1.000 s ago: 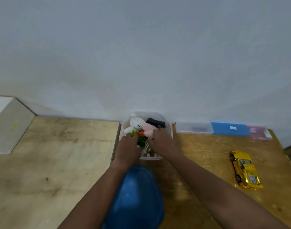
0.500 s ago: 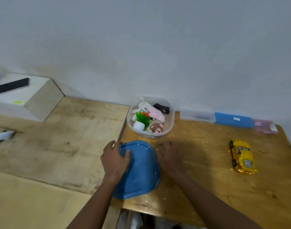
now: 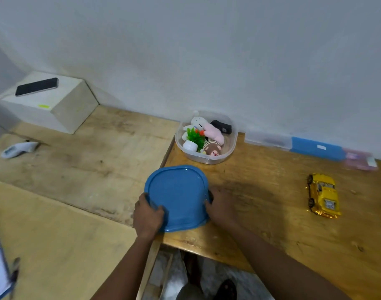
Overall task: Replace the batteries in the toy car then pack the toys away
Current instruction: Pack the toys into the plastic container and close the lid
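A blue lid [image 3: 178, 195] lies on the wooden table in front of me. My left hand [image 3: 148, 215] grips its near-left edge and my right hand [image 3: 220, 205] grips its right edge. Beyond the lid, by the wall, stands a clear plastic container [image 3: 232, 146] holding several small toys: a white plush, a pink plush, a brown plush, a green toy plant and a black item. A yellow toy car [image 3: 323, 195] sits on the table far to the right, apart from both hands.
Flat plastic cases, clear, blue [image 3: 317, 148] and pink, line the wall at the right. A pale box [image 3: 62, 109] with a black phone [image 3: 36, 86] on top stands at the back left. A white handheld device [image 3: 18, 148] lies on the left table.
Both hands left the toys in the container and came back to the blue lid; they now grip its two sides. My view has tilted down and left.
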